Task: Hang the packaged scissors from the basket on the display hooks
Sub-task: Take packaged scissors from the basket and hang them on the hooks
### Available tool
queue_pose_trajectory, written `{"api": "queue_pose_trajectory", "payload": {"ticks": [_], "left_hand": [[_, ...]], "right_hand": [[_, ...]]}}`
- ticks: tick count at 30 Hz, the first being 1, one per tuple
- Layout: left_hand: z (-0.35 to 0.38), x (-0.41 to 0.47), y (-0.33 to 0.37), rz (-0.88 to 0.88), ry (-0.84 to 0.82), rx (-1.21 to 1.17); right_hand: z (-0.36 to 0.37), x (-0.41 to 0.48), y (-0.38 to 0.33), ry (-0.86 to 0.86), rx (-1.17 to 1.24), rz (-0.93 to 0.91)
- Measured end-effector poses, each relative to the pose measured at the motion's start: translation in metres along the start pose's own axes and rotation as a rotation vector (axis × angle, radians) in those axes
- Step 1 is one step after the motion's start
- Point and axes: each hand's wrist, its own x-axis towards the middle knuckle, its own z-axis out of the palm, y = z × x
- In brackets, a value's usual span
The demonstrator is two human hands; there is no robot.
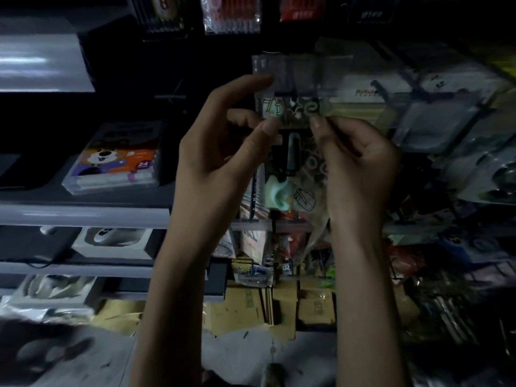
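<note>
Both hands pinch the packaged scissors [290, 163] aloft, past the shelf's [83, 215] right end: left hand [220, 152] upper-left corner, right hand [360, 163] upper-right. Likely light, floppy, slippery film; grip the header.

Packaged scissors [303, 166]: clear wrapper, printed with mug and swirl doodles outlined in mint green and white. Handles [279, 196] mint green, blade cover [292, 152] dark, near black. Box [117, 157] on the shelf: orange and purple, cartoon animal face in white and brown, white "24" on a purple patch. Shelf edge [83, 215] pale grey. Hanging packs up top: red pack [300, 7], pink-and-white pack [231, 15] with red stripes. Cardboard cartons [315, 305] below, tan. Colours elsewhere too dark to call.
</note>
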Motion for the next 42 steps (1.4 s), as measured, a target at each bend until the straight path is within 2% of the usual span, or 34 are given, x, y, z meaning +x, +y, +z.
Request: {"api": "queue_pose_trajectory", "payload": {"ticks": [24, 30, 37, 42], "left_hand": [[0.004, -0.013, -0.006, -0.038, -0.032, -0.136], [-0.011, -0.02, -0.021, -0.114, 0.005, -0.051], [-0.01, -0.018, -0.055, -0.194, 0.173, 0.001], [-0.001, -0.018, -0.073, -0.327, 0.12, -0.045]], "right_hand": [[0.013, 0.014, 0.021, -0.029, 0.024, 0.023], [0.007, 0.012, 0.019, -0.069, -0.003, 0.064], [-0.001, 0.018, 0.017, -0.139, -0.015, 0.124], [-0.004, 0.021, 0.015, -0.178, 0.024, 0.193]]}}
